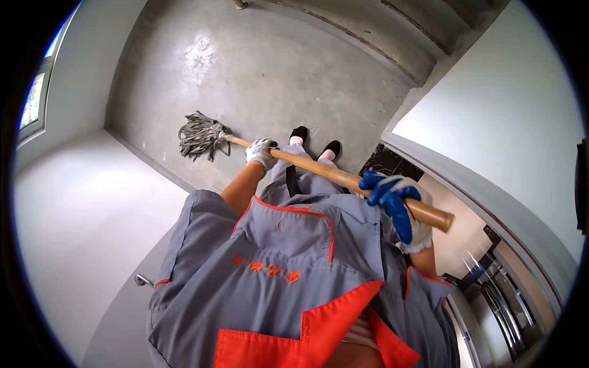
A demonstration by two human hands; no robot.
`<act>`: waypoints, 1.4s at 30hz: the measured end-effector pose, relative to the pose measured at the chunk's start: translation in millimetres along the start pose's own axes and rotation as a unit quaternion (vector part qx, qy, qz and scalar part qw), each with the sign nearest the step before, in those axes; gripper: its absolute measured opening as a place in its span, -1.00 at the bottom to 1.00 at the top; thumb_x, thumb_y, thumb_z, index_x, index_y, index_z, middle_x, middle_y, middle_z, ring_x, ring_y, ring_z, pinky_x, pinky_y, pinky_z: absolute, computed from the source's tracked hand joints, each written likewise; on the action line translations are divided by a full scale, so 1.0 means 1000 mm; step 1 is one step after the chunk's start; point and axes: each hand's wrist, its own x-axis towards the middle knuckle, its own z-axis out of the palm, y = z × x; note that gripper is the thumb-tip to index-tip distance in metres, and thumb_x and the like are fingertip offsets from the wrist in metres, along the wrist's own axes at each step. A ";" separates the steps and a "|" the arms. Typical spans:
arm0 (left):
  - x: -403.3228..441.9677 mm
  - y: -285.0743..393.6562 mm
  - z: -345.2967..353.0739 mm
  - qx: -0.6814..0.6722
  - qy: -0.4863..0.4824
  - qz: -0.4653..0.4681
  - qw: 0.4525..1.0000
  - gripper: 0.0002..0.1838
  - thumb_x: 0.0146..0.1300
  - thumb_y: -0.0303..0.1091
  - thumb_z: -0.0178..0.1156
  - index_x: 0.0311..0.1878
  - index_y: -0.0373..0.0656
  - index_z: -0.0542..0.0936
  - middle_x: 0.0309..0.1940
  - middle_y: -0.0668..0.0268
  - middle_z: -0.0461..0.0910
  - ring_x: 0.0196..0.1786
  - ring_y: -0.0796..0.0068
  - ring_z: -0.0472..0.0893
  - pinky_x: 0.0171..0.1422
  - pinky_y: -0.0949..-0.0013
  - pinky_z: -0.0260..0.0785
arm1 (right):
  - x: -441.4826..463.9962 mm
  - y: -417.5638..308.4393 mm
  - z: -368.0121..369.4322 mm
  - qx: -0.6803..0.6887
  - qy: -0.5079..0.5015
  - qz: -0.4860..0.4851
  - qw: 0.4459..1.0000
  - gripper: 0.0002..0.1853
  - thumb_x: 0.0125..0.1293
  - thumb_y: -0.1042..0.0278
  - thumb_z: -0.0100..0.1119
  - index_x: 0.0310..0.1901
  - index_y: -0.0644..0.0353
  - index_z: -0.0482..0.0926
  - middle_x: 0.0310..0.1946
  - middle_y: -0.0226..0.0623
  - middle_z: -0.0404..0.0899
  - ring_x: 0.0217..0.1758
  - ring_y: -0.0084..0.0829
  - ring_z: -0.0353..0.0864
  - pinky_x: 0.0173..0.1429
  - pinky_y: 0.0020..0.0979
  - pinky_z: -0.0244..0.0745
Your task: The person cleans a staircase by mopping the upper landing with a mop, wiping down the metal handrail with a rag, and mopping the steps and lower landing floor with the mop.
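Observation:
A mop with a bamboo handle (325, 173) slants across the front of my body. Its grey strand head (202, 136) rests on the concrete floor to the left of my feet. My left hand (262, 153), in a white work glove, is closed round the handle's lower part, not far above the mop head. Near the top end my right hand (399, 207) grips the same handle; this glove shows blue-coated fingers wrapped over the bamboo. The handle's end sticks out beyond my right hand.
Concrete steps (368, 27) rise ahead on the right. White walls stand on both sides, with a window (32, 101) at far left. My black shoes (299, 132) are on the grey floor (264, 73). A door handle (142, 280) and a doorway lie near me.

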 end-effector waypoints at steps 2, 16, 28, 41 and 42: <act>-0.001 0.037 -0.006 -0.002 -0.026 0.057 0.998 -0.66 -0.06 -0.12 0.32 -0.15 0.08 0.66 -0.12 0.28 0.65 0.04 0.21 0.59 0.14 0.20 0.44 | -0.015 -0.018 -0.023 -0.023 -0.007 -0.036 0.999 -0.88 0.35 0.41 0.11 -0.28 0.29 0.47 -0.39 -0.10 0.58 -0.12 -0.12 0.65 0.20 0.03 0.42; -0.036 0.358 -0.032 -0.031 -0.163 0.486 0.858 -0.64 -0.06 -0.06 0.26 -0.17 0.04 0.66 -0.30 0.31 0.66 -0.12 0.23 0.63 0.01 0.13 0.39 | -0.198 -0.183 -0.147 -0.089 0.163 -0.262 0.947 -0.92 0.39 0.33 0.00 -0.19 0.09 0.48 -0.30 -0.27 0.59 -0.14 -0.29 0.63 0.00 -0.18 0.52; -0.117 0.417 -0.128 0.030 -0.140 0.574 0.807 -0.75 0.01 0.00 0.26 -0.36 0.08 0.67 -0.47 0.37 0.64 -0.26 0.37 0.65 -0.09 0.24 0.36 | -0.250 -0.227 -0.161 -0.123 0.134 -0.349 0.920 -0.91 0.40 0.34 -0.05 -0.19 0.04 0.47 -0.29 -0.30 0.57 -0.12 -0.34 0.61 0.04 -0.20 0.50; -0.042 0.240 -0.143 0.055 -0.059 0.277 0.958 -0.77 -0.04 -0.01 0.28 -0.39 0.10 0.67 -0.46 0.32 0.67 -0.27 0.25 0.66 -0.08 0.20 0.41 | -0.117 -0.122 -0.218 0.066 -0.024 -0.217 0.974 -0.92 0.40 0.34 -0.09 -0.23 0.01 0.43 -0.30 -0.33 0.51 -0.12 -0.37 0.57 0.10 -0.19 0.45; -0.025 0.216 -0.136 0.037 -0.035 0.250 0.967 -0.77 -0.04 -0.02 0.27 -0.38 0.10 0.67 -0.45 0.33 0.67 -0.27 0.24 0.66 -0.07 0.20 0.41 | -0.089 -0.094 -0.220 0.088 -0.014 -0.191 0.978 -0.92 0.39 0.34 -0.08 -0.27 0.02 0.41 -0.33 -0.33 0.48 -0.14 -0.36 0.55 0.13 -0.17 0.43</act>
